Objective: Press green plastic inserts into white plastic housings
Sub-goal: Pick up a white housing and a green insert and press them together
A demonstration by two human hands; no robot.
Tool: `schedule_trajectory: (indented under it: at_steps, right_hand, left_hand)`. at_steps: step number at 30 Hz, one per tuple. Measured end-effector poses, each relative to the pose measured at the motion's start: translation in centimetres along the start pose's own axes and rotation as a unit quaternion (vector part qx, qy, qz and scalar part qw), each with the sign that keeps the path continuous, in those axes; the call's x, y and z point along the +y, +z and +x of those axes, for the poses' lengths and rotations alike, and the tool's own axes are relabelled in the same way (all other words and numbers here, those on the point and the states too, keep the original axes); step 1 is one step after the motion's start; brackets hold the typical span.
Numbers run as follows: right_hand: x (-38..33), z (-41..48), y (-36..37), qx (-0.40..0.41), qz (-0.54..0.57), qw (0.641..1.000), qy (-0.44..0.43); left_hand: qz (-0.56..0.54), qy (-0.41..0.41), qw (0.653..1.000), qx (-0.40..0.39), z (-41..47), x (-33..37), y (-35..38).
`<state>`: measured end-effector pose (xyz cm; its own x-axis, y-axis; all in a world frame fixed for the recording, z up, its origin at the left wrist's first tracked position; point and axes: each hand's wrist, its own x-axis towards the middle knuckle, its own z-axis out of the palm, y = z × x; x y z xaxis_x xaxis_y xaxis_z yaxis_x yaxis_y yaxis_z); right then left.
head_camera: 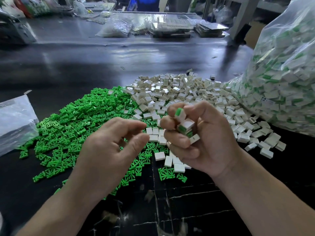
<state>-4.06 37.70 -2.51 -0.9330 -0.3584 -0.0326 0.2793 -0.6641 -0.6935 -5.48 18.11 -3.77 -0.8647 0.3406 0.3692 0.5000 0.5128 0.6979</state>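
A heap of green plastic inserts lies on the dark table, left of centre. Behind and to its right is a heap of white plastic housings. My right hand is raised over the piles with its fingers curled round a cluster of white housings with green inserts in them. My left hand hovers just left of it, fingers loosely curled with thumb and forefinger close together; nothing shows between them.
A big clear bag of assembled white-and-green parts leans at the right. A flat plastic bag lies at the left edge. Bags and trays crowd the far side of the table. The near table surface is scratched black.
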Motion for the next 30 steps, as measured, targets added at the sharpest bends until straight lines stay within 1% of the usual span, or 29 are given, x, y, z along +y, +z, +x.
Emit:
schedule_trajectory:
  at_steps: [2,4,7,10,14,17,20,22,24,26,30]
  right_hand:
    - [-0.2,0.0,-0.2,0.001,0.026,1.000,-0.004]
    - [-0.2,0.0,-0.3,0.021,0.033,0.999,0.002]
    - [0.0,0.1,-0.4,0.038,0.028,0.999,0.012]
    - [-0.1,0.1,-0.6,0.066,0.023,0.997,0.016]
    - [-0.1,0.2,-0.8,0.136,-0.055,0.989,0.017]
    - [-0.2,0.1,-0.8,0.164,-0.104,0.980,0.033]
    - [0.0,-0.1,-0.8,0.179,-0.179,0.966,0.042]
    - [0.4,-0.1,-0.6,0.179,-0.243,0.952,0.046]
    - [0.7,-0.1,-0.3,0.167,-0.282,0.943,0.055]
    - [0.8,-0.1,-0.1,0.145,-0.303,0.940,0.062]
    - [0.7,-0.4,0.7,0.091,-0.311,0.944,0.062]
  left_hand:
    - [0.129,0.019,0.989,-0.065,0.1,-0.5,0.8]
    - [0.224,0.057,0.968,-0.102,0.1,-0.6,1.5]
    - [0.276,0.105,0.948,-0.121,0.2,-0.7,2.1]
    - [0.265,0.119,0.949,-0.124,0.5,-1.0,2.2]
    - [0.257,0.136,0.949,-0.120,0.4,-1.0,2.3]
    - [0.221,0.094,0.968,-0.077,0.4,-0.7,2.1]
    - [0.131,0.033,0.991,-0.007,0.2,-0.4,1.5]
    - [0.064,0.004,0.997,0.031,0.0,0.0,1.2]
    - [0.034,-0.007,0.998,0.051,-0.1,0.4,1.2]
    - [0.026,-0.011,0.998,0.052,-0.1,0.7,1.1]
    - [0.035,0.003,0.998,0.046,-0.3,0.6,0.9]
